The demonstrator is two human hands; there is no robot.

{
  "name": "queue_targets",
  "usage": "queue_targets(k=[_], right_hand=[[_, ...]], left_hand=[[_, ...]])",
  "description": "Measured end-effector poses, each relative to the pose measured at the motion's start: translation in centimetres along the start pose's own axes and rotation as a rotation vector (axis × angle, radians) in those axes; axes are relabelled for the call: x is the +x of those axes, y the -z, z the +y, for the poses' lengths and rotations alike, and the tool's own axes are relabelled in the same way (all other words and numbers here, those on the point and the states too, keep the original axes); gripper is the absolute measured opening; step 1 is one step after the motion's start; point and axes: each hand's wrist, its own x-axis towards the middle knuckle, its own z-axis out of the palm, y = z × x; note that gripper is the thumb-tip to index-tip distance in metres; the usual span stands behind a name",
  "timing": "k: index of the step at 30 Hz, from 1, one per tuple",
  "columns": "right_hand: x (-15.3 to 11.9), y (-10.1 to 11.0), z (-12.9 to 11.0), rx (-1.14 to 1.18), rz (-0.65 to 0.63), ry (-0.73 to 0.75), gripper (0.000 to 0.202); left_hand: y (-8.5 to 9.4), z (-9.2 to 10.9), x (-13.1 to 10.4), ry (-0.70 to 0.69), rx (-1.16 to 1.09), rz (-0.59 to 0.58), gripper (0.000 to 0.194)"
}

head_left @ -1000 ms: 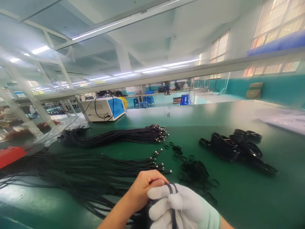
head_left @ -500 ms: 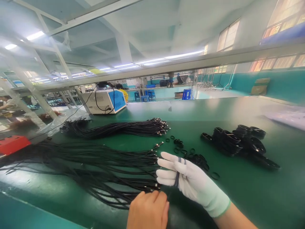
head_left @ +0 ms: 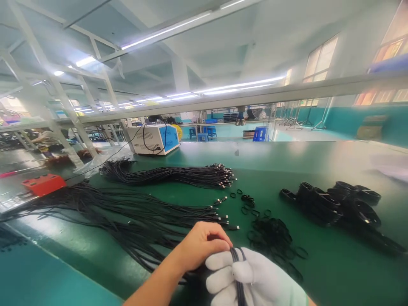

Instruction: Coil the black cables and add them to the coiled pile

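My bare left hand (head_left: 205, 245) is closed, its thumb and fingers pinched on a black cable (head_left: 239, 289) at the index finger of my other hand. My right hand (head_left: 264, 272) wears a white glove. Several turns of the cable lie across its curled fingers, and the gloved thumb presses on them. The cable's lower part runs out of the picture. Loose black cables (head_left: 149, 212) with metal plugs spread out beyond my left hand. Small black bands (head_left: 270, 236) lie in a heap just beyond the glove.
A second cable bundle (head_left: 172, 175) lies farther back on the green table (head_left: 255, 165). Coiled cables (head_left: 321, 204) are piled at the right. A red block (head_left: 44, 185) sits on the left, and a white-and-blue machine (head_left: 154, 140) stands behind. A shelf beam (head_left: 223, 100) crosses above.
My left hand has moved up and right to the gloved fingers. The glove is lower, its fingers are more curled, and more cable turns show across them. The view has shifted left.
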Motion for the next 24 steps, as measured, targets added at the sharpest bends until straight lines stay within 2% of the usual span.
queue_targets(k=[4, 7, 10, 13, 15, 17, 20, 22, 24], right_hand=[[0.0, -0.7, -1.1, -0.061, 0.092, 0.259, 0.036], [-0.4, -0.6, -2.2, -0.128, 0.186, 0.417, 0.029], [-0.6, 0.0, -2.5, -0.198, 0.304, 0.481, 0.032], [-0.7, 0.3, -1.8, -0.319, 0.494, 0.438, 0.037], [-0.7, 0.3, -1.0, -0.397, 0.53, 0.34, 0.036], [-0.8, 0.2, -0.3, -0.427, 0.414, 0.202, 0.028], [-0.9, 0.4, 0.7, -0.333, 0.214, 0.031, 0.025], [-0.8, 0.9, 1.3, -0.232, 0.172, -0.024, 0.027], [-0.5, 1.2, 1.8, -0.133, 0.133, -0.075, 0.028]], left_hand=[[-1.2, -2.5, -1.2, 0.039, 0.311, 0.147, 0.029], [-2.6, -3.2, -3.0, 0.078, 0.576, 0.243, 0.028], [-4.8, -2.4, -4.3, -0.063, 0.84, 0.283, 0.023], [-5.5, -0.6, -4.4, -0.243, 0.902, 0.317, 0.017], [-4.3, 0.7, -4.1, -0.297, 0.885, 0.29, 0.013], [-2.3, 1.7, -3.8, -0.296, 0.815, 0.215, 0.012], [0.3, 2.1, -3.5, -0.199, 0.571, 0.104, 0.004], [0.7, 1.5, -3.3, -0.091, 0.305, 0.048, 0.003], [0.2, 0.3, -3.1, 0.033, 0.061, 0.006, 0.007]])
